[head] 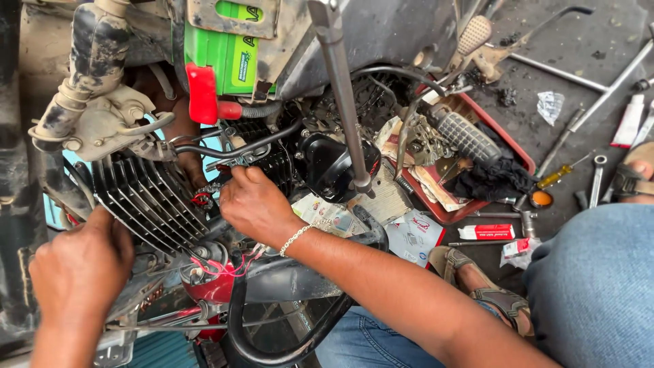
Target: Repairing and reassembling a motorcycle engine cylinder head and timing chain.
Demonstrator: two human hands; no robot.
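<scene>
A stripped motorcycle fills the left and middle of the view. Its black finned engine cylinder [146, 197] sits at centre left. My left hand [82, 269] rests against the lower left side of the fins, fingers curled. My right hand [255, 204], with a beaded bracelet on the wrist, reaches in just right of the fins, fingertips pinched on a small part by the cables; the part itself is hidden. A green battery [228, 54] with a red terminal cap [202, 93] hangs above. Red wires [218, 264] loop below the hand.
A long steel bar [344, 95] slants down in front of the engine. A red tray [507, 146] holds a footpeg, rag and parts. Wrenches, a screwdriver [558, 174], tubes and packets lie on the dark floor at right. My sandalled foot [487, 289] and jeans are at lower right.
</scene>
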